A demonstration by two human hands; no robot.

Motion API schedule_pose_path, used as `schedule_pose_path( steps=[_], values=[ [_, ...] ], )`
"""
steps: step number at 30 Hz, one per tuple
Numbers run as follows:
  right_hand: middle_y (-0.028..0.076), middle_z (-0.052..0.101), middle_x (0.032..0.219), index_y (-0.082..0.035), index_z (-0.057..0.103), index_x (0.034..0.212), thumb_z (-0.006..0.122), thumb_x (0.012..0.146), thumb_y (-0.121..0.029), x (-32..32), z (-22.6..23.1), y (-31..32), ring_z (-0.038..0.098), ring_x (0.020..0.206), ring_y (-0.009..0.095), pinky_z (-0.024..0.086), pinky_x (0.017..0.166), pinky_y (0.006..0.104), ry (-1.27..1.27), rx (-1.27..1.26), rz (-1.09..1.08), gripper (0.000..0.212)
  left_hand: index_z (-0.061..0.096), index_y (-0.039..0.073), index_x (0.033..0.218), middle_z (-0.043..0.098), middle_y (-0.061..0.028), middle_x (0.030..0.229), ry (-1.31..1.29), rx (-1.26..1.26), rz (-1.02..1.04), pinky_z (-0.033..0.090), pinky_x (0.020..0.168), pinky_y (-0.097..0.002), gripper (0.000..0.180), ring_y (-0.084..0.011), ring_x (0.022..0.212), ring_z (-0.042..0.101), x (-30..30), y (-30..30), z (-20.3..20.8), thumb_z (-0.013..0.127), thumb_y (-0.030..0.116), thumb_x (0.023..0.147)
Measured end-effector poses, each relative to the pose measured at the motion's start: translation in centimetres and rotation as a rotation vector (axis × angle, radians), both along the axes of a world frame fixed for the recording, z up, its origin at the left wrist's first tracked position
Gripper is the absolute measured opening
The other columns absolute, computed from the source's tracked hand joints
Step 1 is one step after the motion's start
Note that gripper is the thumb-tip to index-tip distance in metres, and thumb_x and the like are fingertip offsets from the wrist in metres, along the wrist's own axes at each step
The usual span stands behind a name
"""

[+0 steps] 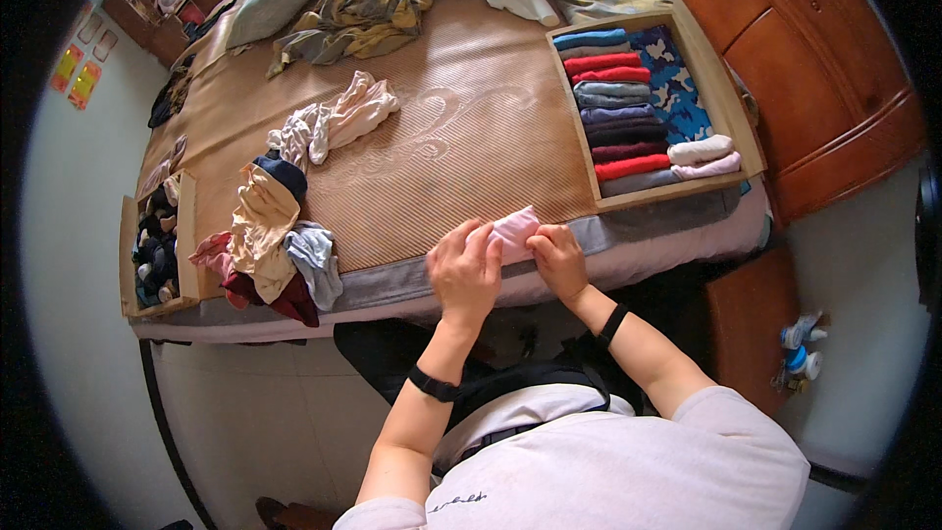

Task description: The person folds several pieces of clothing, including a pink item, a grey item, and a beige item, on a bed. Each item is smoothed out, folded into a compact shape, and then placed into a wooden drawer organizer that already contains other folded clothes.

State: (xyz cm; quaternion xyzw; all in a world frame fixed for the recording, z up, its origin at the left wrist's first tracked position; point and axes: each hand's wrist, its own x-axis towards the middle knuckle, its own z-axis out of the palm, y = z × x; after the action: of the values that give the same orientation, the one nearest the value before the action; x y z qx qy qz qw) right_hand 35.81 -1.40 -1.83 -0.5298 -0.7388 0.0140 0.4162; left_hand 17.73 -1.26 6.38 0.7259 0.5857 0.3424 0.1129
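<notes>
Both hands are on one piece: a small light-pink cloth [514, 232], folded or rolled into a compact bundle, soft, a few creases showing. Left hand [464, 273] has its left end, fingers curled in close; right hand [556, 260] pinches the right end, grip narrow. Cloth is held above the near edge of the bed, left of the right-hand box; can't tell if its underside touches the bed. Exact fold hidden by fingers.

Surface: tan woven mat [442, 152] with a pale curved motif, grey border along the near side, pink bedding below that.

Right on the mat: shallow wooden box [724, 108], a row of folded clothes [618, 118] in blue, red, grey, purple and dark tones. Beside the row, blue camouflage fabric [672, 79]; near corner has a white roll [700, 148] and a pink roll [706, 167], touching.

Left: loose heap, beige garment [263, 226] on top, light-blue one [314, 263] and dark-red one [297, 301] next to it. Pale pink garments [358, 115] further up. Smaller wooden box [128, 250] at far left, full of dark bundled items.

Room: crumpled green-yellow bedding [392, 10] and grey pillow [280, 8] across the bed, reddish-brown wooden headboard [785, 59] on the right, white fan [169, 0] at upper left.
</notes>
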Motion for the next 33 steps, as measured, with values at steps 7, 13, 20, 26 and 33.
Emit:
schedule_pose_path(
  steps=[7,13,20,26,33],
  values=[
    [0.007,0.057,0.091,-0.009,0.06,0.082,0.066,0.078,-0.003,0.4,-0.3,-0.1,0.057,0.089,0.03,0.051,0.077,0.0402,0.084,0.001,0.079,0.009,0.04,0.017,0.147,0.034,-0.0082,0.154,0.354,0.019,-0.246,0.017,0.117,-0.0465,0.057,-0.0283,0.144,0.026,0.7,2.0,-8.5,0.044,0.046,0.098],
    [0.011,0.061,0.112,-0.01,0.064,0.099,0.065,0.081,-0.006,-0.1,2.2,0.5,0.057,0.107,0.03,0.046,0.092,0.0402,0.279,-0.044,0.023,0.018,0.035,0.012,0.149,0.028,-0.0111,0.157,0.111,-0.117,-0.383,0.014,0.119,-0.045,0.065,-0.0286,0.146,0.021,-1.2,2.5,-7.4,0.052,0.045,0.095],
    [0.018,0.035,0.152,-0.008,0.041,0.144,0.062,0.091,-0.024,-1.4,1.3,-0.1,0.034,0.14,0.031,0.023,0.116,0.0481,-0.324,-0.319,0.106,0.059,0.043,0.008,0.142,0.042,-0.0139,0.148,0.07,-0.045,-0.136,0.028,0.112,-0.045,0.062,-0.0312,0.138,0.035,-2.8,0.9,-8.0,0.065,0.031,0.088],
    [0.023,0.039,0.146,-0.002,0.033,0.145,0.078,0.078,-0.032,-0.1,1.5,-1.2,0.038,0.135,0.039,0.032,0.111,0.0461,0.719,-0.75,0.063,0.086,0.059,0.012,0.12,0.061,-0.0119,0.116,-0.121,-0.52,-0.028,0.046,0.093,-0.0434,0.057,-0.0326,0.11,0.056,-2.0,0.8,-4.6,0.081,0.027,0.07],
    [0.012,0.056,0.13,-0.016,0.048,0.138,0.08,0.074,-0.026,1.6,10.2,-1.7,0.052,0.123,0.032,0.034,0.11,0.0461,-0.32,-0.387,0.201,0.072,0.064,0.005,0.101,0.065,-0.0122,0.098,-0.047,-0.354,-0.391,0.053,0.079,-0.0384,0.035,-0.0272,0.091,0.065,-0.3,0.4,-0.3,0.08,0.007,0.069]
  ],
)
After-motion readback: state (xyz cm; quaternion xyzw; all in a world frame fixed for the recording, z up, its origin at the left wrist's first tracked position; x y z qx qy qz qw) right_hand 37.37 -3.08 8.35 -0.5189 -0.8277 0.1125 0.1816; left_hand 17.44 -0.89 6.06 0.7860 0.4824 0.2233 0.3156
